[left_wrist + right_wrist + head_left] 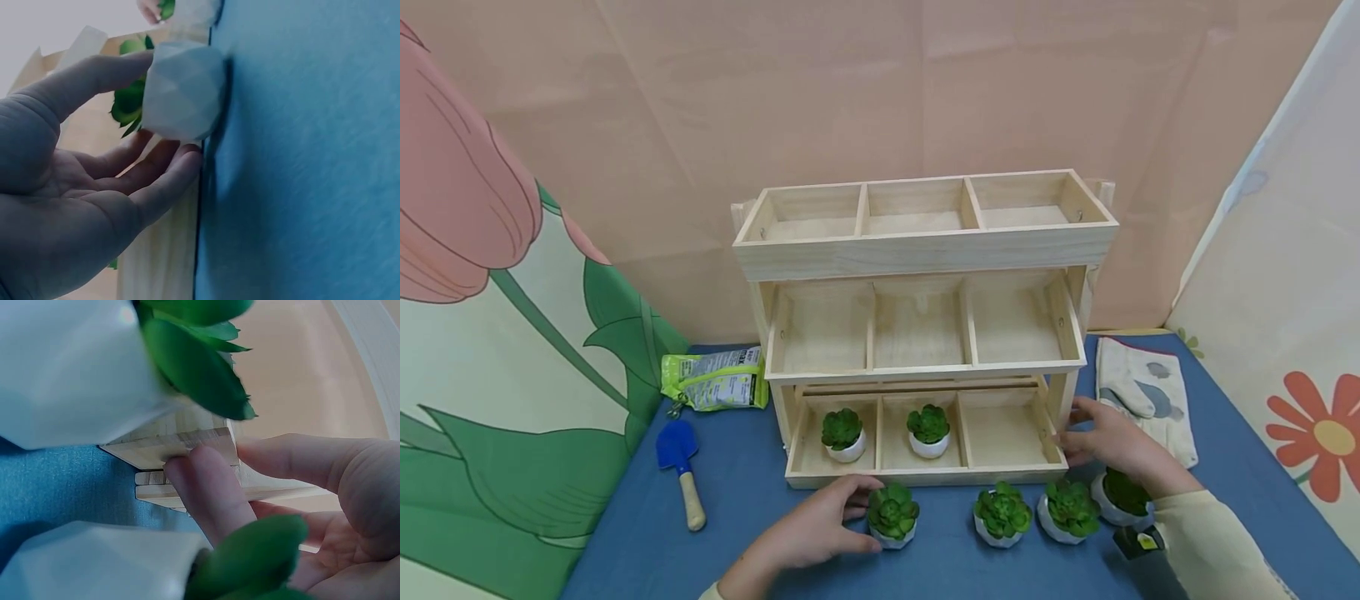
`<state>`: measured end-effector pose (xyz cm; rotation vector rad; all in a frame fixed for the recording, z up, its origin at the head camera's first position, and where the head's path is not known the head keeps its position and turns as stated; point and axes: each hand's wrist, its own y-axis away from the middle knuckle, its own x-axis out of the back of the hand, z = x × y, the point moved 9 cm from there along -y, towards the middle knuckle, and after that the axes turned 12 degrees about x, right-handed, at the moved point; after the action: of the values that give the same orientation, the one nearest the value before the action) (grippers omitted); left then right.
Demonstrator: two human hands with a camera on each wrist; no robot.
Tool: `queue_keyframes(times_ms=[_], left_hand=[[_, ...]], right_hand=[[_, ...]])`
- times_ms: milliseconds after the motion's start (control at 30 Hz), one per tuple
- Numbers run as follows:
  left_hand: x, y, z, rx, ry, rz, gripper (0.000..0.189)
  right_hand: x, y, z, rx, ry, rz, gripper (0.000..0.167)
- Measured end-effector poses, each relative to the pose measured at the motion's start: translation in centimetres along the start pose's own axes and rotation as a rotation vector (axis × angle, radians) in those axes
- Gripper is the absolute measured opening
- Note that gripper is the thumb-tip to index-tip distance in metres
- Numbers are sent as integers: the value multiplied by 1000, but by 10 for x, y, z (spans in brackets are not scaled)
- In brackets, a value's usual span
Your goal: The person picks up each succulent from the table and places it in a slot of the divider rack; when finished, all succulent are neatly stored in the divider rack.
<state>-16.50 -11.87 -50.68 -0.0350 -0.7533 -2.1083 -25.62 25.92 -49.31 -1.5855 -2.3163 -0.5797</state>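
A three-tier wooden shelf (925,258) with divided trays stands in the middle. Two succulents in white pots sit in its bottom tray: one in the left compartment (842,429), another in the middle one (928,425). My left hand (820,521) reaches around a potted succulent (892,512) on the table, thumb and fingers spread on either side of its faceted white pot (184,90). At the bottom tray's right end, my right hand (1108,446) pinches the wooden end (206,442) between thumb and fingers.
More potted succulents stand in front of the shelf at right: one (1002,512), a second (1070,510) and a third (1122,496) beneath the right wrist. Gloves (1150,400) lie at right. A blue trowel (679,454) and a green packet (718,379) lie at left.
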Motion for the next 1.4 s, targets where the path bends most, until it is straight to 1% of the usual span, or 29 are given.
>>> queue_keyframes(times_ms=[200,400,500,567,700,800,833,1000,1133,1233,1367,1400], left_hand=[[-6,-6,-5,-23,75,-29,67],[-7,-11,-8,-59,62,-59,70],[-7,-13,-10,-52,76,-51,70],[-8,-14,-10,-57,64,-56,71],[-9,-18,-15,-46,55,-57,73],[-10,-20,-18,-43,58,-47,75],[-9,-19,-17,-49,66,-44,75],[-11,-16,-13,-40,62,-36,76],[-11,-14,-11,-18,84,-19,71],[-11,-16,-12,-28,85,-21,70],[-11,-20,-17,-66,57,-33,72],[-11,-20,-17,-70,70,-29,72]], right_hand=[[-1,0,-1,7,4,0,80],[0,1,-1,9,14,4,80],[1,0,-1,10,16,6,80],[1,0,0,11,17,6,79],[1,1,0,11,12,9,79],[0,1,1,11,10,11,79],[0,1,1,10,11,12,79],[1,1,2,9,19,11,78],[0,1,1,11,16,7,78],[1,2,-1,12,17,6,78],[0,2,-2,13,18,5,78],[0,2,-2,13,17,4,78]])
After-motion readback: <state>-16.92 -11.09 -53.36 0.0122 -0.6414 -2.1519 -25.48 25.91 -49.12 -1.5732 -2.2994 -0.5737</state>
